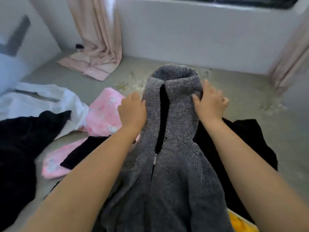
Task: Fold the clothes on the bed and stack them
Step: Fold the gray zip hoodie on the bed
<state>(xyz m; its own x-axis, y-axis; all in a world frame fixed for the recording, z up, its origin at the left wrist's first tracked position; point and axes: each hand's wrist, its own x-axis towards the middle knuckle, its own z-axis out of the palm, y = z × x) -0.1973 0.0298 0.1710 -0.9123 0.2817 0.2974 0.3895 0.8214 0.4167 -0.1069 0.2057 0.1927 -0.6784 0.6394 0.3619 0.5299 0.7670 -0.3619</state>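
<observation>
A grey fleece zip jacket hangs upright in front of me, collar at the top and the zip half undone. My left hand grips its left shoulder edge. My right hand pinches the right side just below the collar. Black clothes lie beneath and behind the jacket on the grey bedsheet. A pink patterned garment, a white garment and another black garment lie spread on the left.
A pale pink curtain hangs at the back left and pools on the bed; another hangs at the right. A white wall under a window runs behind. Something yellow shows at the bottom right.
</observation>
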